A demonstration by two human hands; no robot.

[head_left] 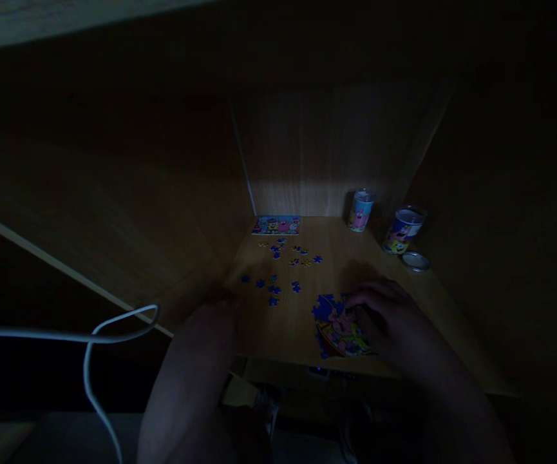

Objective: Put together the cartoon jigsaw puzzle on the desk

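In dim light, a partly joined jigsaw puzzle (331,328) lies near the front edge of the wooden shelf, showing a pink figure on dark blue. My right hand (382,309) rests over its right side, fingers bent down to the pieces; whether a piece is between them is hidden. To the left, my left hand (220,316) is low by the shelf's left side, its fingers lost in shadow. Several loose puzzle pieces (274,290) are scattered between the hands, mostly blue, and more yellowish pieces (306,263) lie farther back.
A cartoon picture card (277,225) lies at the back left. Two printed cans, a smaller can (360,211) and a larger can (402,232), stand at the right, with a round metal lid (416,261) beside them. A white cable (89,338) loops at the left. Wooden walls enclose the shelf.
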